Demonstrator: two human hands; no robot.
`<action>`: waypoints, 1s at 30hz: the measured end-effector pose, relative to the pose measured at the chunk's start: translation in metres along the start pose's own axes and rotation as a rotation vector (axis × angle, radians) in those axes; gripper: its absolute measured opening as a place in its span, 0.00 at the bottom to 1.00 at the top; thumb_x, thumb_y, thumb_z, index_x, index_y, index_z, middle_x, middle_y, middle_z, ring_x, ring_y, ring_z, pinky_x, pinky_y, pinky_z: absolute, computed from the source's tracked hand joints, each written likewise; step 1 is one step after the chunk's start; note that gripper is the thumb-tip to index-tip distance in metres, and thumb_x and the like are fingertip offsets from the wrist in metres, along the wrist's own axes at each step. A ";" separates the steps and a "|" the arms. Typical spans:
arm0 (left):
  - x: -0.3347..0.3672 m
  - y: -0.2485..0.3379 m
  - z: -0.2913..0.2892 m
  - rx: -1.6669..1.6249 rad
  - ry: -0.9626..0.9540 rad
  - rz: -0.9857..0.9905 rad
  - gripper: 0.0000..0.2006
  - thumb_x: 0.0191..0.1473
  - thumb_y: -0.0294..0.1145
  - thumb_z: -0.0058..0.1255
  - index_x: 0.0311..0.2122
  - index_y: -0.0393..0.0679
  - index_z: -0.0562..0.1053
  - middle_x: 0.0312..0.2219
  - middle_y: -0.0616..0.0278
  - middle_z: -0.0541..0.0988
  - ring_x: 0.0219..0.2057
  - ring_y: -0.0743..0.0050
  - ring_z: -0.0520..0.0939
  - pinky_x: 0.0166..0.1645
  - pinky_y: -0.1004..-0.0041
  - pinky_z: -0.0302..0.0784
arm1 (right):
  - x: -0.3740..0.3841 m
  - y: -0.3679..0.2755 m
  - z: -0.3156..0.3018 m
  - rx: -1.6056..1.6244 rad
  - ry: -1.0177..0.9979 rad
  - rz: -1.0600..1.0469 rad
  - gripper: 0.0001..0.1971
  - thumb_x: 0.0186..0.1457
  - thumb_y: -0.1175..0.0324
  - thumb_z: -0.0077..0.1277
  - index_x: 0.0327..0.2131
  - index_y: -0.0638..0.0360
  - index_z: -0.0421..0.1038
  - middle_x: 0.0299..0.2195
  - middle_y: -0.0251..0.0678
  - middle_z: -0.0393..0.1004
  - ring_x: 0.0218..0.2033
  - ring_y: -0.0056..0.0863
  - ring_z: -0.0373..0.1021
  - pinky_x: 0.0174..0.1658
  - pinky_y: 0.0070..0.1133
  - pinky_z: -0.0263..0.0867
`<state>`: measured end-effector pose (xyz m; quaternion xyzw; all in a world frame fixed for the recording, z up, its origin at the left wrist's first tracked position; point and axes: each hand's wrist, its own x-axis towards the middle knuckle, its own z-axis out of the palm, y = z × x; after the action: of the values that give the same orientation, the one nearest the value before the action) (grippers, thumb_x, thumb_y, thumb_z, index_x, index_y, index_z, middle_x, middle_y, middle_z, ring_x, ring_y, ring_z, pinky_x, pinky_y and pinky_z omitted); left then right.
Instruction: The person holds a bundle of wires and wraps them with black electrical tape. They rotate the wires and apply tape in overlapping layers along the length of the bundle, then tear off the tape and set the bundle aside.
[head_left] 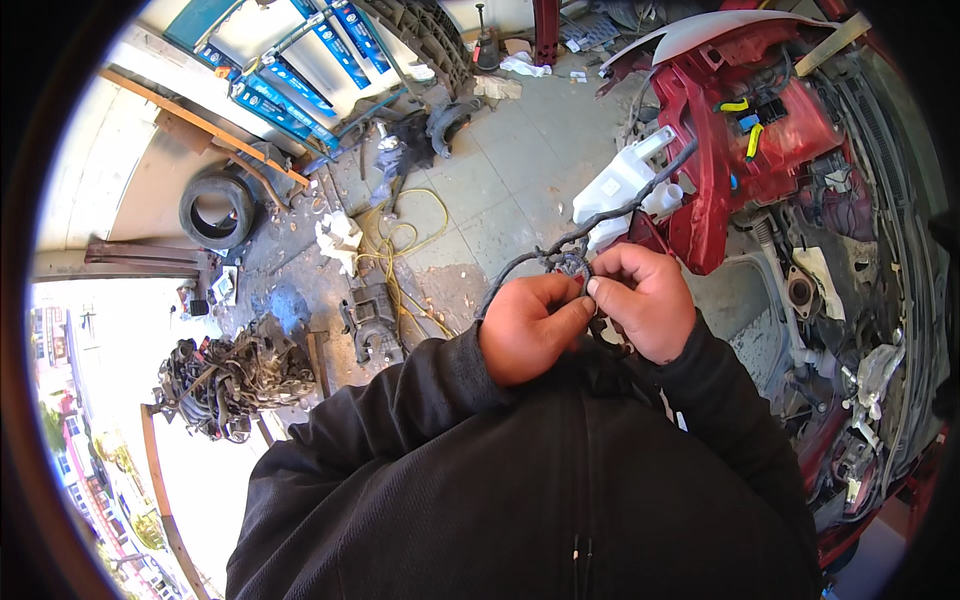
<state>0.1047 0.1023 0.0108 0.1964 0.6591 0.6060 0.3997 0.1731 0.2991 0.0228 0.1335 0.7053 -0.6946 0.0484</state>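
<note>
The left hand [535,328] and right hand [645,302] are held close together in front of the chest, probably so that both sets of fingertips can steady one small spot on the wiring harness [612,214]. On each, the thumb is pressed against the bent index finger; the right fingers appear to pinch a thin dark strand, while what lies inside the left pinch is too covered to tell. The harness is between the hands and just beyond them, one length running far right across the white plastic tank [612,190] toward the red bodywork [708,205], which likely takes some of its weight. Another length curves left and passes out of sight by the left wrist. It looks black, wrapped and supple, thick along its main run, with a knotted, branching clump near the fingertips.
</note>
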 end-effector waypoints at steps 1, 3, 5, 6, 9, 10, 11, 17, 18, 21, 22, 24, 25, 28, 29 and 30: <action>-0.001 0.001 -0.001 0.058 0.016 0.014 0.11 0.69 0.33 0.57 0.35 0.37 0.77 0.26 0.64 0.82 0.27 0.77 0.81 0.32 0.71 0.76 | 0.001 -0.001 -0.002 -0.097 -0.032 -0.026 0.04 0.65 0.75 0.56 0.38 0.66 0.75 0.28 0.28 0.77 0.29 0.13 0.70 0.33 0.20 0.68; -0.003 0.002 -0.002 0.211 0.037 0.141 0.11 0.68 0.31 0.58 0.33 0.37 0.77 0.24 0.60 0.81 0.25 0.71 0.81 0.31 0.67 0.75 | 0.000 -0.004 -0.006 -0.182 -0.097 -0.020 0.05 0.65 0.73 0.56 0.37 0.65 0.75 0.27 0.29 0.76 0.29 0.14 0.70 0.33 0.21 0.68; -0.003 0.004 -0.003 0.398 0.055 0.375 0.10 0.67 0.29 0.57 0.32 0.36 0.76 0.23 0.56 0.79 0.23 0.64 0.79 0.30 0.64 0.74 | 0.000 -0.008 -0.011 -0.161 -0.166 0.037 0.05 0.66 0.72 0.55 0.36 0.64 0.74 0.26 0.30 0.76 0.28 0.15 0.69 0.32 0.22 0.67; -0.003 0.004 -0.003 0.402 0.061 0.388 0.08 0.66 0.28 0.57 0.34 0.36 0.76 0.24 0.54 0.79 0.23 0.60 0.79 0.31 0.63 0.74 | -0.001 -0.010 -0.012 -0.187 -0.147 0.008 0.05 0.66 0.72 0.55 0.36 0.64 0.73 0.26 0.30 0.76 0.27 0.15 0.69 0.32 0.22 0.67; 0.001 0.005 -0.004 0.378 0.098 0.419 0.06 0.66 0.27 0.56 0.37 0.36 0.76 0.25 0.51 0.78 0.25 0.57 0.78 0.33 0.62 0.74 | -0.001 -0.010 -0.008 -0.161 -0.086 -0.065 0.05 0.66 0.74 0.54 0.34 0.63 0.71 0.26 0.28 0.74 0.27 0.14 0.68 0.31 0.21 0.66; 0.002 0.004 -0.004 0.347 0.120 0.424 0.06 0.67 0.27 0.54 0.38 0.36 0.75 0.26 0.53 0.79 0.26 0.60 0.78 0.33 0.63 0.74 | 0.001 -0.008 -0.003 -0.084 -0.060 -0.079 0.05 0.65 0.74 0.54 0.34 0.63 0.71 0.26 0.27 0.73 0.27 0.14 0.67 0.30 0.21 0.65; 0.003 0.003 -0.004 0.318 0.149 0.431 0.06 0.68 0.28 0.53 0.40 0.36 0.75 0.26 0.54 0.79 0.27 0.63 0.79 0.34 0.64 0.74 | 0.002 -0.007 0.002 -0.019 -0.018 -0.065 0.05 0.65 0.75 0.53 0.33 0.63 0.70 0.26 0.26 0.72 0.26 0.13 0.66 0.30 0.20 0.64; -0.012 -0.004 -0.011 -0.061 0.162 0.139 0.09 0.71 0.30 0.48 0.40 0.36 0.75 0.26 0.59 0.78 0.29 0.70 0.78 0.36 0.65 0.75 | 0.007 0.005 0.034 0.069 0.045 -0.093 0.05 0.65 0.77 0.52 0.33 0.61 0.69 0.27 0.23 0.67 0.28 0.10 0.59 0.30 0.18 0.60; -0.017 -0.005 -0.014 -0.055 0.173 0.116 0.09 0.71 0.30 0.48 0.40 0.35 0.75 0.26 0.58 0.78 0.29 0.69 0.79 0.37 0.64 0.76 | 0.007 0.006 0.036 0.100 -0.001 -0.081 0.04 0.65 0.76 0.52 0.34 0.61 0.69 0.27 0.23 0.67 0.29 0.10 0.60 0.31 0.18 0.61; -0.040 -0.007 -0.025 -0.041 0.186 0.079 0.10 0.71 0.30 0.47 0.38 0.36 0.76 0.24 0.61 0.76 0.29 0.72 0.77 0.37 0.66 0.75 | 0.008 0.008 0.048 0.070 -0.124 -0.109 0.05 0.66 0.77 0.50 0.33 0.60 0.67 0.27 0.23 0.67 0.27 0.10 0.60 0.30 0.17 0.60; -0.050 -0.007 -0.028 -0.040 0.211 0.055 0.11 0.71 0.30 0.47 0.38 0.36 0.76 0.24 0.62 0.76 0.29 0.73 0.77 0.36 0.67 0.75 | 0.009 0.008 0.053 0.032 -0.162 -0.141 0.05 0.66 0.76 0.50 0.34 0.60 0.67 0.26 0.23 0.67 0.28 0.10 0.60 0.30 0.17 0.60; -0.073 -0.008 -0.032 -0.119 0.252 -0.011 0.11 0.71 0.31 0.47 0.37 0.36 0.77 0.23 0.64 0.76 0.28 0.76 0.76 0.35 0.69 0.73 | 0.011 0.009 0.065 -0.025 -0.256 -0.208 0.05 0.66 0.76 0.50 0.34 0.60 0.67 0.26 0.22 0.66 0.28 0.09 0.59 0.30 0.17 0.59; -0.085 -0.008 -0.036 -0.199 0.262 -0.045 0.12 0.71 0.31 0.48 0.36 0.36 0.77 0.23 0.65 0.76 0.27 0.77 0.75 0.35 0.70 0.73 | 0.012 0.010 0.073 0.007 -0.304 -0.174 0.05 0.65 0.75 0.51 0.34 0.61 0.67 0.26 0.23 0.66 0.28 0.11 0.60 0.31 0.18 0.60; -0.113 -0.011 -0.039 -0.196 0.361 -0.033 0.12 0.71 0.32 0.49 0.36 0.37 0.77 0.23 0.67 0.76 0.26 0.81 0.74 0.33 0.73 0.71 | 0.014 0.010 0.094 0.116 -0.437 -0.057 0.06 0.66 0.73 0.54 0.34 0.62 0.69 0.26 0.24 0.68 0.30 0.12 0.60 0.33 0.19 0.62; -0.120 -0.012 -0.040 -0.155 0.402 -0.012 0.12 0.71 0.33 0.49 0.36 0.37 0.77 0.23 0.68 0.76 0.26 0.82 0.74 0.32 0.74 0.71 | 0.014 0.009 0.100 0.151 -0.471 0.000 0.07 0.67 0.71 0.55 0.34 0.62 0.69 0.26 0.24 0.68 0.30 0.12 0.60 0.33 0.18 0.62; -0.125 -0.014 -0.042 -0.114 0.418 0.001 0.12 0.71 0.33 0.49 0.36 0.38 0.77 0.23 0.68 0.76 0.26 0.81 0.75 0.32 0.73 0.71 | 0.013 0.009 0.105 0.183 -0.501 0.055 0.09 0.68 0.70 0.56 0.34 0.62 0.69 0.26 0.24 0.68 0.30 0.11 0.60 0.33 0.17 0.62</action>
<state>0.1516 -0.0203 0.0314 0.0439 0.6921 0.6702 0.2644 0.1501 0.1970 0.0079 -0.0196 0.6016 -0.7654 0.2277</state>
